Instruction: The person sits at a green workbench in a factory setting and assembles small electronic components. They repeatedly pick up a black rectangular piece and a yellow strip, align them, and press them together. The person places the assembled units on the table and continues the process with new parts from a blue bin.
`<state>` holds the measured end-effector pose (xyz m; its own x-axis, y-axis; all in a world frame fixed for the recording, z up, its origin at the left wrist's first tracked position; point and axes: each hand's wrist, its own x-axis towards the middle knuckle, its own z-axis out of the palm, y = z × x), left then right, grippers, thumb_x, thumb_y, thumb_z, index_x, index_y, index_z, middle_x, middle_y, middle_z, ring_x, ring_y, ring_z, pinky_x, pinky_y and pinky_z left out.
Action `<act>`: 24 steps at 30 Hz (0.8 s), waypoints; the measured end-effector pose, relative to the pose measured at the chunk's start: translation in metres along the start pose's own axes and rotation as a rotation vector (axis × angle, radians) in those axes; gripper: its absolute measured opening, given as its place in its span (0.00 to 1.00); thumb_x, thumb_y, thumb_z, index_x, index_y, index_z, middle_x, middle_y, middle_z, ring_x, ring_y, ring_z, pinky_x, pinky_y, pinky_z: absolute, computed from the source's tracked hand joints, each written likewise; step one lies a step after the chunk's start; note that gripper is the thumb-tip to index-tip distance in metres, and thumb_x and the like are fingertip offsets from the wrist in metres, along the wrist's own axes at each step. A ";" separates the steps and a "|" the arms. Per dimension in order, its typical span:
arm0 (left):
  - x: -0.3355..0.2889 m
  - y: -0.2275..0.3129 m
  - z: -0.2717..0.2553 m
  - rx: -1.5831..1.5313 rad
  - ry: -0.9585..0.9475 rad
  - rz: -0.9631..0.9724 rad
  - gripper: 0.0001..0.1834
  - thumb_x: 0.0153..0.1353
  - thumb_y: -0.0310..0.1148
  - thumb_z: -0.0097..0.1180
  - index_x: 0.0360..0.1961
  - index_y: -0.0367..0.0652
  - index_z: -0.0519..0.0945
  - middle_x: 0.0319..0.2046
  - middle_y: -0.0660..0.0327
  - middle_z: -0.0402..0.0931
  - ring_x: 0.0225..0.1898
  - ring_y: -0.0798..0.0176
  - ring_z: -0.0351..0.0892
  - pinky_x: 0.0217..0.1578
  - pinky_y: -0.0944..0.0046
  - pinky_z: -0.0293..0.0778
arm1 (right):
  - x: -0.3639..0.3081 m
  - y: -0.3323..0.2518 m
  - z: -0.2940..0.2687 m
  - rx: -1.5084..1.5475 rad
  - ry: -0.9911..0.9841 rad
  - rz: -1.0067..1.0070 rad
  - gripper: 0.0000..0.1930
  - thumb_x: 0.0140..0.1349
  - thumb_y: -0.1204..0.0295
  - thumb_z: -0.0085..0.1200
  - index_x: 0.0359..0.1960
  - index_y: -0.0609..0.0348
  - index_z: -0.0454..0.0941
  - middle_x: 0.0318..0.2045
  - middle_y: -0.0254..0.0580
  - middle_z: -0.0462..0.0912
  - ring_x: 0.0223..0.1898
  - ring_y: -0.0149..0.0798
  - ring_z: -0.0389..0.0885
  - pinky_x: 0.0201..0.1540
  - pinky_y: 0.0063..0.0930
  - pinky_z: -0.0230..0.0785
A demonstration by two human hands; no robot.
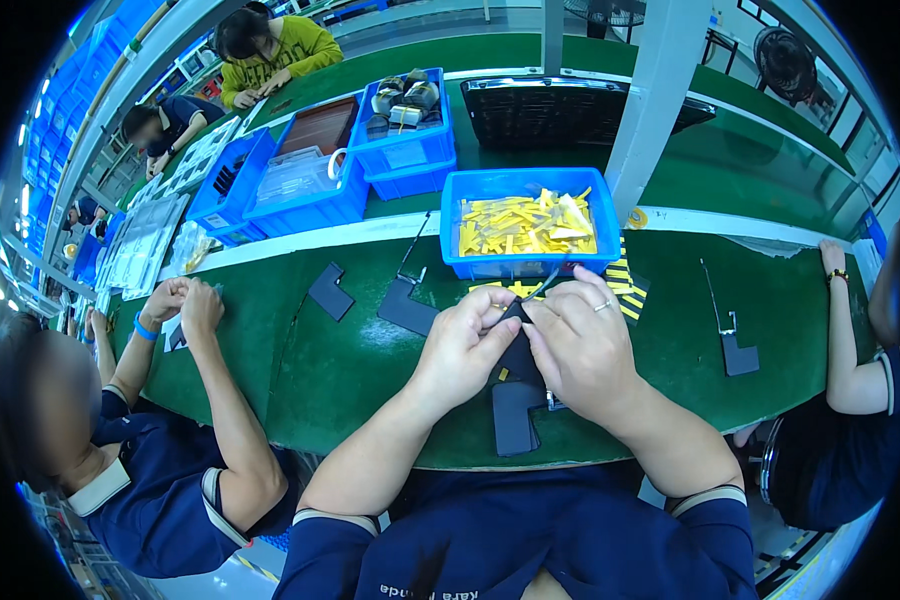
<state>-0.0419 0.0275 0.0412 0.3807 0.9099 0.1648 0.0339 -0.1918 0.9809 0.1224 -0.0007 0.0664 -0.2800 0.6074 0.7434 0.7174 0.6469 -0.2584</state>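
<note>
At the middle of the bench's near side, my left hand (467, 342) pinches a dark flat part (517, 362) with thumb and fingers. Wearing a ring, my right hand (585, 335) is closed at the top of the same part, where a thin dark cable (545, 283) rises beside the fingers. A small yellow piece shows on the part's lower half. Just below, a small stack of black L-shaped parts (513, 420) lies near the bench edge. My fingers hide much of what they hold.
Ahead stands a blue bin (525, 267) of yellow strips, with a black-and-yellow striped sheet (630, 290) beside it. More black L-shaped parts lie left (332, 292) and right (740, 357). Co-workers sit at both sides. A white post (650, 120) rises behind the bin.
</note>
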 end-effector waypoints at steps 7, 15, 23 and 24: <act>0.000 0.015 -0.010 0.290 -0.135 0.074 0.10 0.61 0.25 0.54 0.42 0.38 0.69 0.29 0.63 0.78 0.32 0.76 0.73 0.35 0.74 0.69 | -0.005 0.024 0.000 0.969 -0.202 0.805 0.05 0.55 0.76 0.59 0.32 0.64 0.81 0.26 0.34 0.81 0.31 0.25 0.77 0.35 0.20 0.69; -0.005 0.016 -0.009 0.339 -0.172 0.063 0.12 0.57 0.25 0.56 0.41 0.39 0.69 0.27 0.62 0.78 0.29 0.74 0.75 0.33 0.72 0.69 | 0.002 0.027 -0.008 0.730 -0.388 0.683 0.07 0.51 0.74 0.62 0.30 0.65 0.80 0.25 0.40 0.82 0.26 0.28 0.79 0.31 0.23 0.71; -0.005 0.009 -0.009 0.324 -0.132 0.120 0.11 0.56 0.21 0.53 0.41 0.38 0.70 0.25 0.61 0.78 0.28 0.73 0.77 0.31 0.72 0.70 | 0.002 0.026 -0.009 0.595 -0.301 0.474 0.06 0.51 0.75 0.61 0.29 0.65 0.81 0.25 0.44 0.82 0.27 0.35 0.81 0.31 0.25 0.72; -0.004 0.011 -0.010 0.318 -0.140 0.098 0.11 0.55 0.21 0.53 0.41 0.37 0.70 0.25 0.61 0.78 0.29 0.72 0.78 0.31 0.72 0.70 | 0.002 0.027 -0.009 0.618 -0.293 0.492 0.06 0.51 0.75 0.60 0.29 0.64 0.81 0.25 0.44 0.82 0.27 0.35 0.81 0.31 0.25 0.72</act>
<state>-0.0519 0.0251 0.0525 0.5182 0.8267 0.2192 0.2688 -0.4007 0.8759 0.1474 0.0141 0.0667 -0.2423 0.9260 0.2897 0.3470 0.3615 -0.8654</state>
